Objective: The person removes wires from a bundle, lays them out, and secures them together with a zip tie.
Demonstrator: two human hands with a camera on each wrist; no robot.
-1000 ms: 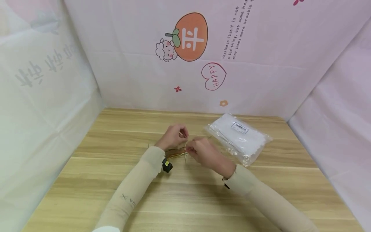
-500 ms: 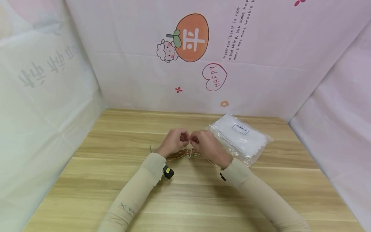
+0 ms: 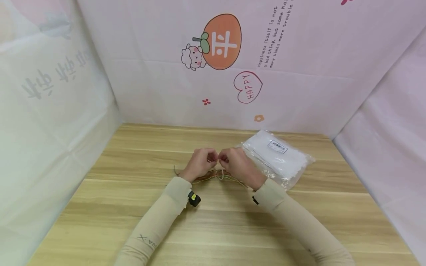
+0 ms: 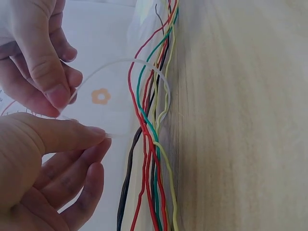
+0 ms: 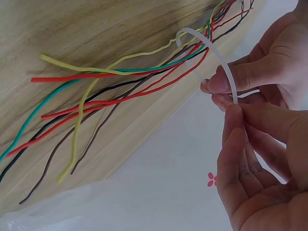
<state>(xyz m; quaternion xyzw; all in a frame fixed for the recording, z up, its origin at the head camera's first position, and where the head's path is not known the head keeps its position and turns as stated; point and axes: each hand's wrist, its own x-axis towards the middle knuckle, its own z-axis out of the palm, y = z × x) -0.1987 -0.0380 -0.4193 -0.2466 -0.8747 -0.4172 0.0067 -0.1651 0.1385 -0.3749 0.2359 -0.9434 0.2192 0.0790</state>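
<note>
A bundle of thin coloured wires (image 4: 146, 144), in red, green, yellow, black and brown, lies across the wooden table below both hands. Around its middle runs a white cable tie (image 5: 224, 63), bent into a wide, slack loop. One end of the tie is pinched between thumb and forefinger of my left hand (image 3: 200, 163). My right hand (image 3: 237, 166) pinches the other end, close to the left fingertips. Both hands meet just above the wires in the head view. Whether the tie's tip is inside its head cannot be seen, since the fingers cover that spot.
Right of the hands, a clear plastic bag (image 3: 276, 159) with white contents and a barcode label lies on the table (image 3: 213, 225). Printed cloth walls (image 3: 149, 85) stand at the back and on both sides.
One second ago my right hand was lower, in front of the left. It has risen level with the left, and the tie now shows as a loop round the wires. Little differs since half a second ago.
</note>
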